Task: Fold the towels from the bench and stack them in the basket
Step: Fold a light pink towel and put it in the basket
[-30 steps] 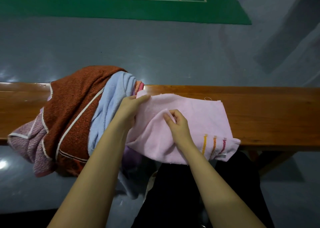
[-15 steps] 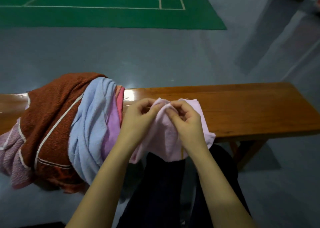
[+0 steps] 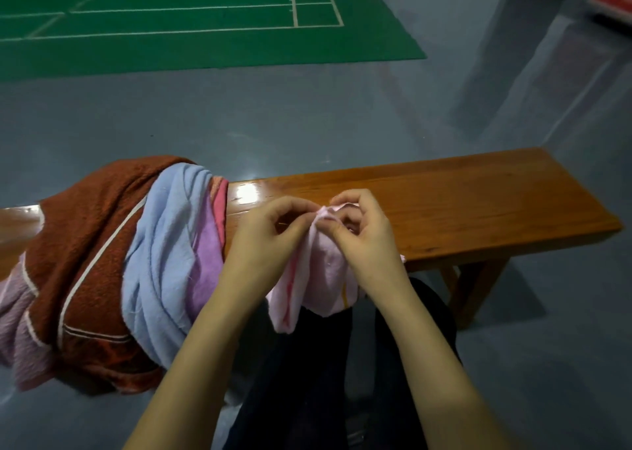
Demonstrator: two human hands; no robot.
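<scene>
both hands [image 3: 273,231] [image 3: 359,231] pinch pink towel [image 3: 321,272] together.

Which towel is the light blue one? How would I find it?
Look at the wooden bench and the heap of towels on its left part. The light blue towel hangs between the rust-brown towel and a purple towel, wrinkled and plain.

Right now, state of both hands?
Left hand: pinches the pink towel at its top edge.
Right hand: pinches the same edge.
</scene>
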